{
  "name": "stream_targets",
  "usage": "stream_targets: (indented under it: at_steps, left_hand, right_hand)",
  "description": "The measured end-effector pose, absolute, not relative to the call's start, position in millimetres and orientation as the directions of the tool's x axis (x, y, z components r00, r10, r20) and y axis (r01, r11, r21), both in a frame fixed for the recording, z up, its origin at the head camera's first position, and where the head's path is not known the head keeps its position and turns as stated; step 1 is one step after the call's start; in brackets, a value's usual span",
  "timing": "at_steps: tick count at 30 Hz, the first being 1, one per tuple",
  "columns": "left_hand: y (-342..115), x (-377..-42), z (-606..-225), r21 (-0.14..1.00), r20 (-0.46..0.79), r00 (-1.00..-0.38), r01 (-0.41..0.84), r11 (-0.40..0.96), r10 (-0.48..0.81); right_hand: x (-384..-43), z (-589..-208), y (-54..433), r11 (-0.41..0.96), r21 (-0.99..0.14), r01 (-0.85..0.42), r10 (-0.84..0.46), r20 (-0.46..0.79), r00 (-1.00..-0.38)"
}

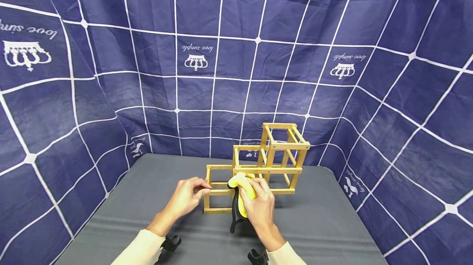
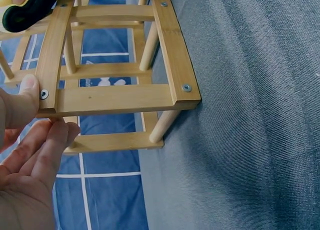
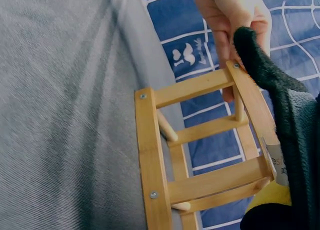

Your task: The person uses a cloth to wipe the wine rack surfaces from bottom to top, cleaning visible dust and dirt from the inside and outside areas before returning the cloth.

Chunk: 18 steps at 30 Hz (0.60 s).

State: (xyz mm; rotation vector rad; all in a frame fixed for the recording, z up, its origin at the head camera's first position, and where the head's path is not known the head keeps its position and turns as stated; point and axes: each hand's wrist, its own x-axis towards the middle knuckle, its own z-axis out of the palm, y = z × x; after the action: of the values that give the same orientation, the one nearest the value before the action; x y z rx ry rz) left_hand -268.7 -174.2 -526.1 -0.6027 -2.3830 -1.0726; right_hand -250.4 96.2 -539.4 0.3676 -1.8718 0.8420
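A stepped wooden rack (image 1: 267, 170) of light slats and dowels stands on the grey surface, its lowest tier at the left. My left hand (image 1: 186, 195) pinches the top corner of that low tier; in the left wrist view the thumb (image 2: 30, 87) lies on the screwed slat and the fingers are beneath it. In front of the rack's middle, my right hand (image 1: 261, 207) grips a yellow and black plush toy (image 1: 249, 191). Black fabric from the toy hangs below the hand. The right wrist view shows a white tag (image 3: 276, 162) beside its dark plush part (image 3: 292, 120).
The grey cloth-covered surface (image 1: 140, 191) stretches to both sides of the rack. Blue cloth (image 1: 236, 92) with white grid lines encloses the back and sides. Both wrists wear black straps (image 1: 171, 243).
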Motion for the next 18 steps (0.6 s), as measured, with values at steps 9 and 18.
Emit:
stream_targets:
  at_steps: [9,18]
  left_hand:
    - [-175.5,-267.0,-523.8,0.570,0.565,-0.800,0.555,0.606,0.201]
    - [-173.2,-265.2,-524.6,0.578,0.569,-0.800,0.555,0.599,0.192]
  right_hand:
    - [-250.3,-532.2,92.9,0.768,-0.389,-0.508,0.081,0.847,-0.525]
    - [-248.6,-529.7,94.2,0.782,-0.374,-0.499,0.058,0.840,-0.539]
